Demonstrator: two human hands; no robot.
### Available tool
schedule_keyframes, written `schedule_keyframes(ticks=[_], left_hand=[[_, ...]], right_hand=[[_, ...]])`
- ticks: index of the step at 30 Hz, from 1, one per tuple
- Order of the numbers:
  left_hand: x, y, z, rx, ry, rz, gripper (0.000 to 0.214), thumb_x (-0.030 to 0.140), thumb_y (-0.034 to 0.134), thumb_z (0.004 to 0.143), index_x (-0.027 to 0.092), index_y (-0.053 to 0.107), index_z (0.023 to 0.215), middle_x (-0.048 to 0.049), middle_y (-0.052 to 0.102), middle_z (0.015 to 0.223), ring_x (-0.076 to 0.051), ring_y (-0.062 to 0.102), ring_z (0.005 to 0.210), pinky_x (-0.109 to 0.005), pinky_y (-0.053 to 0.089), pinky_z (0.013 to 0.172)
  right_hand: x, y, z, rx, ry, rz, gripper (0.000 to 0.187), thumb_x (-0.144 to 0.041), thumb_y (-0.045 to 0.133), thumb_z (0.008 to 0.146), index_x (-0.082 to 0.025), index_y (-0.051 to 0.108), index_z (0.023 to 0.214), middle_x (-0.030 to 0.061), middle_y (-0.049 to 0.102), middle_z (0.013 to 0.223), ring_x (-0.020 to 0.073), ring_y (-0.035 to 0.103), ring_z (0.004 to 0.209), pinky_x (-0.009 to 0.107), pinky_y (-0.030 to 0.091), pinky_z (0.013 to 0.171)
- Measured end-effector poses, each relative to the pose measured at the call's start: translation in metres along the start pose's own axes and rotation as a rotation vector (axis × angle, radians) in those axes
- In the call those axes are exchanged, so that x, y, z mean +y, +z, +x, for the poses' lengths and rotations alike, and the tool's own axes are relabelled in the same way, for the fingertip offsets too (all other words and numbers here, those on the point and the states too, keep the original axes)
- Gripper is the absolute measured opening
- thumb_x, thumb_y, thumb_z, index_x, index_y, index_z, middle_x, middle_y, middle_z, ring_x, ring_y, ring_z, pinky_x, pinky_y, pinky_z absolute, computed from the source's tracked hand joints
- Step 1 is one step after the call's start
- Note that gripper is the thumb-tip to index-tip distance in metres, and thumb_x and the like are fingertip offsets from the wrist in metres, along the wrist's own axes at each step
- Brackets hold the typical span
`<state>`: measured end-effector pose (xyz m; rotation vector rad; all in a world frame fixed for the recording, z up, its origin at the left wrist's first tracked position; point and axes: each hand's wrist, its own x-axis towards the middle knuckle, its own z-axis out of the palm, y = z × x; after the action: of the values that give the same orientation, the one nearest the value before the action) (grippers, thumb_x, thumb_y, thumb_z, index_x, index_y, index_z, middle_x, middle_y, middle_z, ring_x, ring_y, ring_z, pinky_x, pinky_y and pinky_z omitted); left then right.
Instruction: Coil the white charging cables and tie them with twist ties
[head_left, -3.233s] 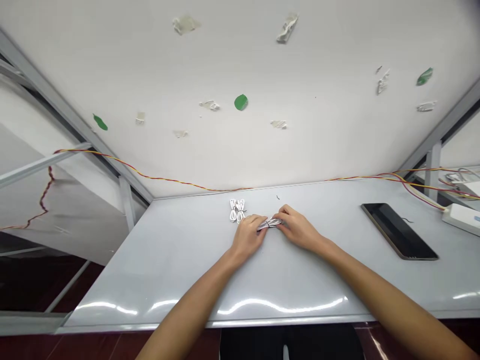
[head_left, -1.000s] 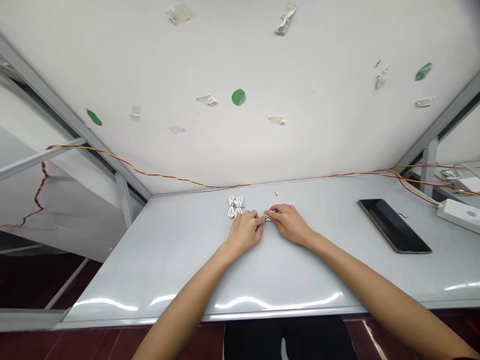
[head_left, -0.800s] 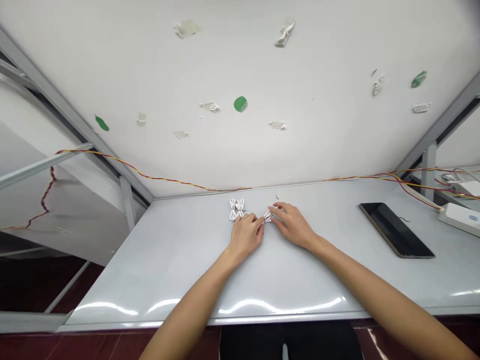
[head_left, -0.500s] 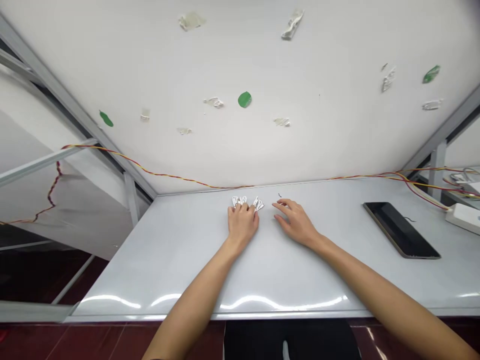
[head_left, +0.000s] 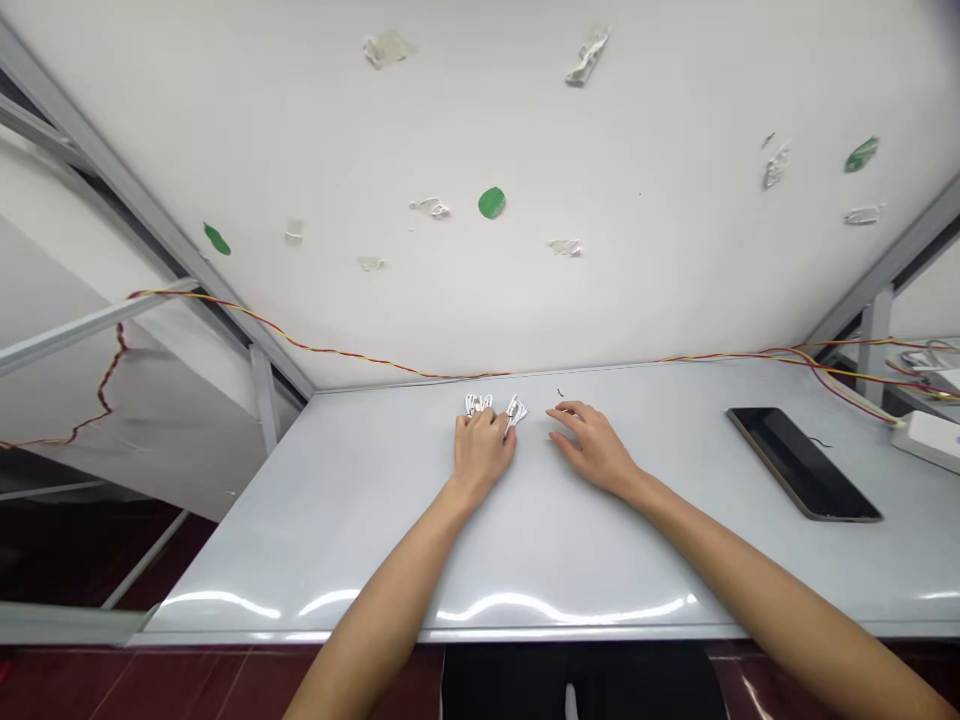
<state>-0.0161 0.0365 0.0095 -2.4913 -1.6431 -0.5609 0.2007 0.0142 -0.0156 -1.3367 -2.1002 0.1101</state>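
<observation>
My left hand (head_left: pixel 484 450) lies palm down near the back of the grey table (head_left: pixel 375 520), its fingertips on a small tied bundle of white cable (head_left: pixel 515 411). Just left of that bundle lie two more white cable bundles (head_left: pixel 478 403), partly hidden by my fingers. My right hand (head_left: pixel 592 445) rests a little to the right with its fingers spread and nothing in it. A tiny black twist tie (head_left: pixel 559 392) lies just beyond its fingertips.
A black tablet (head_left: pixel 802 462) lies flat at the right. A white power strip (head_left: pixel 930 438) and red-yellow wires (head_left: pixel 300 347) run along the back edge and right corner. A white wall with tape scraps rises behind; metal frame bars stand at both sides.
Both hands were working on one cable bundle between them. My left hand has since carried it back and left beside the other bundles, and my right hand has let go and spread open.
</observation>
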Motion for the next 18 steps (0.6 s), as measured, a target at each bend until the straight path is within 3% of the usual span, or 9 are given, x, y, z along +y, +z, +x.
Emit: schedule_keyframes(ticks=[6, 12, 18], left_hand=[[0.001, 0.003, -0.002, -0.005, 0.039, -0.022, 0.018, 0.024, 0.053, 0.093, 0.022, 0.068, 0.101, -0.0087, 0.067, 0.104, -0.025, 0.061, 0.098, -0.039, 0.039, 0.086], [0.005, 0.001, -0.002, -0.059, 0.038, -0.158, 0.019, 0.023, 0.053, 0.092, 0.022, 0.071, 0.1, -0.0062, 0.071, 0.087, -0.023, 0.064, 0.085, -0.036, 0.044, 0.081], [0.018, -0.003, -0.01, -0.122, 0.132, -0.437, 0.021, 0.02, 0.053, 0.089, 0.02, 0.073, 0.085, -0.0019, 0.067, 0.072, -0.016, 0.059, 0.066, -0.027, 0.044, 0.066]], right_hand=[[0.0, 0.001, 0.0, -0.026, -0.008, 0.008, 0.037, -0.029, 0.049, 0.095, -0.023, 0.059, 0.13, 0.0121, 0.061, 0.125, 0.0275, 0.059, 0.112, 0.047, 0.048, 0.097], [-0.003, -0.001, 0.0, -0.047, -0.016, 0.033, 0.036, -0.028, 0.049, 0.096, -0.022, 0.058, 0.131, 0.0114, 0.062, 0.122, 0.026, 0.059, 0.111, 0.046, 0.047, 0.098], [-0.005, -0.004, -0.001, -0.128, -0.134, -0.055, 0.053, -0.028, 0.052, 0.096, -0.025, 0.039, 0.147, 0.0133, 0.049, 0.144, 0.0295, 0.048, 0.129, 0.048, 0.044, 0.102]])
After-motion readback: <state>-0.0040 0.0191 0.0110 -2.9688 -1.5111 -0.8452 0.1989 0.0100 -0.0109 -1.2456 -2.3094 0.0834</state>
